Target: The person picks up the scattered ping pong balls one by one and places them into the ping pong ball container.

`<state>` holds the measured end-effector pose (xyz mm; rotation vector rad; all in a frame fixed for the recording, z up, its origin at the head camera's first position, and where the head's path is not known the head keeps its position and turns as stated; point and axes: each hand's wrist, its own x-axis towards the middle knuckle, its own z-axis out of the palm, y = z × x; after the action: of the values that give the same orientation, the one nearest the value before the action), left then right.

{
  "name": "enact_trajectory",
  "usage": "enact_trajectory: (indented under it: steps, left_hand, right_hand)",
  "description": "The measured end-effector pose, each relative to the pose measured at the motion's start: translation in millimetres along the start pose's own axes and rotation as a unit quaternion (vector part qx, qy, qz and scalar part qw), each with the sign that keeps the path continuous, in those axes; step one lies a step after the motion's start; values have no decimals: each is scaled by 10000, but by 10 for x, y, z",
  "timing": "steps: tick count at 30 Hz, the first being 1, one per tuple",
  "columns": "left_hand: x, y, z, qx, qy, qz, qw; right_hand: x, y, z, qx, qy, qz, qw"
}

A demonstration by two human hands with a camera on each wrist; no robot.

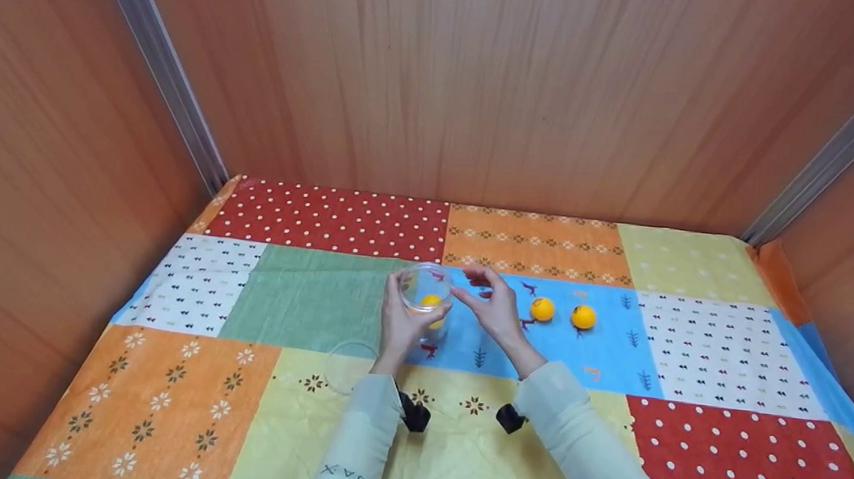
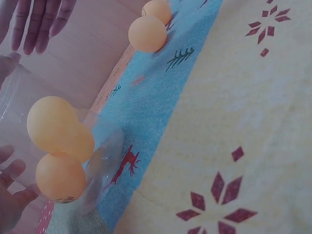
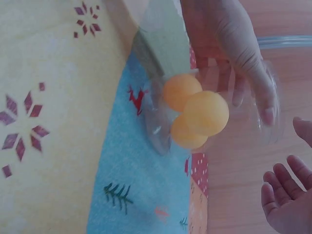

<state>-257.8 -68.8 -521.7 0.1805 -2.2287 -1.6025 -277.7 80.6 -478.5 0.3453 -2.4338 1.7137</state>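
Observation:
My left hand (image 1: 400, 326) grips a clear plastic jar (image 3: 157, 119), its thumb and fingers around the wall near the open rim. Inside, toward the bottom, lie three orange table tennis balls (image 3: 206, 113), also seen through the wall in the left wrist view. Just right of the rim is my right hand (image 1: 497, 310), fingers loosely bent and holding nothing; in the right wrist view it stands apart from the jar. Two more orange balls, one nearer (image 1: 541, 309) and one farther right (image 1: 583, 317), rest on the blue patch of cloth.
A clear round lid (image 1: 328, 370) lies on the cloth by my left forearm. The patchwork cloth (image 1: 302, 298) covers the table. Wood-grain panels (image 1: 483, 86) enclose the back and both sides, with metal posts (image 1: 169, 64) in the corners.

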Motion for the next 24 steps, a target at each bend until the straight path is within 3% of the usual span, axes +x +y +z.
enact_trajectory:
  steps: [14,24]
  left_hand:
    - [-5,-24,-1,-112,26,9,9999]
    - [-6,-23,11,-98,22,-37,9999]
  right_hand:
    - [-94,309,-193,-554,-47,680,9961]
    - [-140,489,-292,-428,-215,1232,9912]
